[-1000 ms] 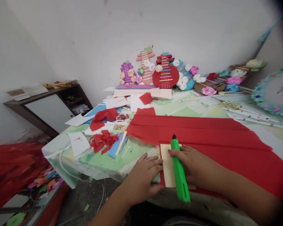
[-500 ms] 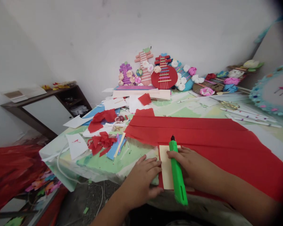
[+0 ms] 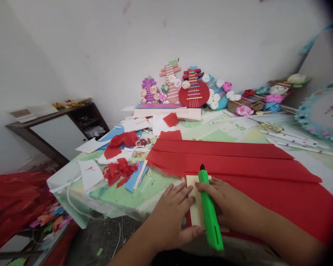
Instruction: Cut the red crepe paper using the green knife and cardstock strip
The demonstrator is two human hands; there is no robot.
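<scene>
My right hand [image 3: 220, 199] is closed around a bright green hot glue gun [image 3: 211, 214], its dark tip pointing away from me; the handle is hidden. Underneath it lies a cream-coloured card strip [image 3: 193, 207] on the near left corner of a large red sheet [image 3: 255, 166], crepe paper or cloth. My left hand [image 3: 173, 214] rests flat with fingers spread, its fingertips and thumb on the strip's left part. A narrow red edge shows along the left side of the strip.
Red scraps [image 3: 119, 170], white paper [image 3: 90, 173] and a blue piece [image 3: 135, 177] litter the table's left. Decorated paper instruments [image 3: 194, 92] lean against the wall. Gold-handled scissors [image 3: 269, 126] and white sticks [image 3: 299, 138] lie at right. A white cord [image 3: 69, 192] hangs over the table edge.
My left hand has moved right, from the edge onto the cream strip, its thumb now near the glue gun. The right hand and glue gun sit slightly lower in view.
</scene>
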